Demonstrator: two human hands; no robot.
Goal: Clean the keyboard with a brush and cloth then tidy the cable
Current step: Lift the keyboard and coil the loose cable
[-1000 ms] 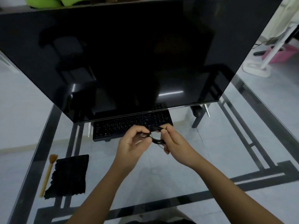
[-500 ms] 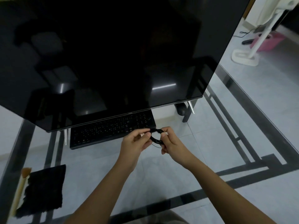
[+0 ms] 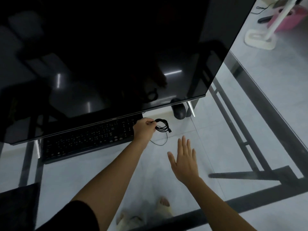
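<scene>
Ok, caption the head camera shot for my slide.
Left hand holds coiled cable beside keyboard; right hand hovers open.

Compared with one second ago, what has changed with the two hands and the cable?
The right hand let go of the coiled cable and drew back toward the person; it is now open and flat over the glass table. The left hand alone pinches it, now beside the right end of the keyboard. The keyboard remains under the monitor, the cloth at the left.

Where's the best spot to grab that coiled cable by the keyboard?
Probably pinch across the bundled loops of the coiled cable at its rim, as the left hand does from the keyboard side; one strand alone would likely unravel it.
</scene>
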